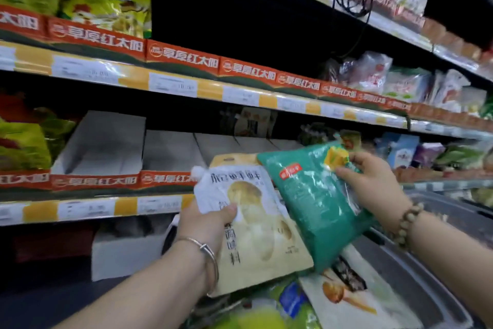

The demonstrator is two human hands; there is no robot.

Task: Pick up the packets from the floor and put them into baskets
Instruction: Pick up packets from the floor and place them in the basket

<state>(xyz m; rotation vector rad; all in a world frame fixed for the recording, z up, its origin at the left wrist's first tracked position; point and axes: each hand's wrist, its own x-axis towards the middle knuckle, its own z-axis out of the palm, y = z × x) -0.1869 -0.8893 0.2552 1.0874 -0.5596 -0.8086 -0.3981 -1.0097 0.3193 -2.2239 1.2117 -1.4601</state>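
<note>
Beyond the left hand and the right hand: shelves with red banners and price tags along the edges, running from far left to past the right hand.

Below and to the right of the right hand: grey basket, rim passing under the right wrist.

Above and left of the left hand, on the shelf: white boxes, side by side. Higher up on the left: yellow bags, blurred.

In the left hand, held up in front of the shelves: beige pouch with a mushroom picture, gripped at its left edge, fingers curled behind.

In the right hand, just right of the beige pouch and overlapping its right edge: green packet, tilted, top corner toward the right hand, pinched near that corner between thumb and fingers.

On top of the beige pouch, under the left thumb: white pouch with a spout at its upper left corner; hard to tell where it ends against the beige one.

Beneath both hands, inside the basket: white packet with a food picture, lying flat, partly under the green packet; other wrappers beside it too blurred to make out.

On the left wrist: silver bangle. On the right wrist: beads.
</note>
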